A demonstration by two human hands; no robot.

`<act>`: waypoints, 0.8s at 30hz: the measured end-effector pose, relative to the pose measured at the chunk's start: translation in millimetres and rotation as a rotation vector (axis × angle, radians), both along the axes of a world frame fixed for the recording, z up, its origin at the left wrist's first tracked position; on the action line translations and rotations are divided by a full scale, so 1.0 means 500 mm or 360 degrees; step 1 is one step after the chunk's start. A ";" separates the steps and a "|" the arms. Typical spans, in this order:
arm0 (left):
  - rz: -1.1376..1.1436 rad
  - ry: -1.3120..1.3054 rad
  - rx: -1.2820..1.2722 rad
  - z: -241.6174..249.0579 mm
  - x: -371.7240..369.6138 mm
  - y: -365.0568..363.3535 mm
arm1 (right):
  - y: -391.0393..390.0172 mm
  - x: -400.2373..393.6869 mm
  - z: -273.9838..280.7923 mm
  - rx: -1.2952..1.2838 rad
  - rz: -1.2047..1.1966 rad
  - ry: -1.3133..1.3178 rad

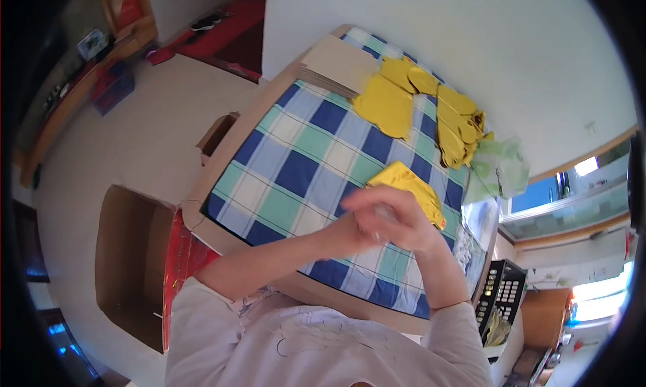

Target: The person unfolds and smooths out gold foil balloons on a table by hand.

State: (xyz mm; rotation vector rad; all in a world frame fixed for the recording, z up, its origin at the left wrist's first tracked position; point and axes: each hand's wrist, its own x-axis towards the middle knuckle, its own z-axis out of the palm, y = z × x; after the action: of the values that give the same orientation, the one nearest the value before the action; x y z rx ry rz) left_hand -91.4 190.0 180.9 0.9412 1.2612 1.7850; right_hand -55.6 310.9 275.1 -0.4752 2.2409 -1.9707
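My left hand (350, 239) and my right hand (407, 219) meet above the near part of a checked bedspread (306, 168). The right hand is closed, its blurred fingers bent over the left one. A small pale, shiny patch shows between the hands, too blurred to name. The fingers of the left hand are mostly hidden. Just beyond the hands, partly covered by them, a folded yellow packet (407, 178) lies on the bedspread. Farther back are a flat yellow foil-like piece (387, 104) and a crumpled yellow one (461, 128).
Stacked cardboard sheets (340, 64) lie at the far left of the bed. An open cardboard box (134, 259) and a smaller box (219, 135) stand on the floor at left. To the right are a greenish plastic bag (498, 168) and a black basket (501, 293).
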 end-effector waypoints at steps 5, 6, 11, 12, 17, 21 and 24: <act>0.0465 0.0511 -0.1083 -0.023 -0.140 0.007 | -0.060 -0.180 -0.113 -0.0099 -0.0784 -0.0089; 0.0610 0.0589 -0.1162 -0.014 -0.151 -0.001 | -0.070 -0.207 -0.114 -0.0205 -0.0873 -0.0097; 0.1402 0.1123 -0.1036 -0.017 -0.152 -0.057 | -0.117 -0.277 -0.119 -0.0171 -0.1044 0.0036; 0.1538 0.1187 -0.1040 -0.018 -0.163 -0.073 | -0.118 -0.280 -0.129 -0.0114 -0.1014 0.0126; 0.2109 0.1309 -0.1018 -0.019 -0.357 -0.269 | -0.060 -0.156 -0.109 0.0412 -0.0849 0.0548; 0.1979 0.1112 -0.1514 -0.170 -0.564 -0.359 | 0.002 -0.058 -0.131 0.0313 -0.0713 0.0332; 0.2212 0.1169 -0.1395 -0.312 -0.692 -0.374 | 0.053 0.029 -0.146 0.0535 -0.0862 0.0281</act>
State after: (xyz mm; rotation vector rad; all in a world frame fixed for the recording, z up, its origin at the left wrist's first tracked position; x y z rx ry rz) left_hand -437.4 2.8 25.0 0.0417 3.3192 1.2836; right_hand -40.9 337.5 202.2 0.0058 2.9859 -1.7330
